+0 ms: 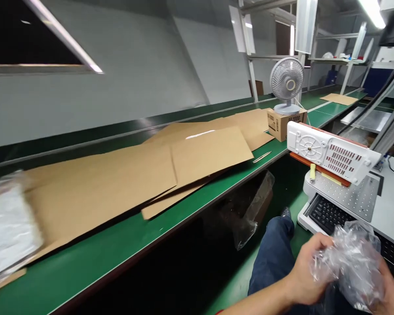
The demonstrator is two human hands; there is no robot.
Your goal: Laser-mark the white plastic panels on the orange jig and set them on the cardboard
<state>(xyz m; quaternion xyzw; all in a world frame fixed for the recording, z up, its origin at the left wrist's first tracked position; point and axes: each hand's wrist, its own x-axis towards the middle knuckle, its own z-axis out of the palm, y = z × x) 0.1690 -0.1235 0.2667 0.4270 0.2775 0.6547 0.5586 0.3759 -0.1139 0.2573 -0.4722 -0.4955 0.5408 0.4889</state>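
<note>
Head camera looks down to the lower right, where both hands gather a crumpled clear plastic bag — the left hand curled around its near side with the fingers closed into the film, the right hand mostly hidden beneath it, though it seems to cup the bag from below. The bag sits between the hands, just in front of a black keyboard on the white worktop. Well done, I judge, this means keeping the film bunched tight in both palms so no loose flap catches the keys or the white slotted panel propped just beyond the hands. Off to the left of the hands, well apart, flat cardboard sheets lie on the green belt — and farther along it a small fan stands on a carton.
</note>
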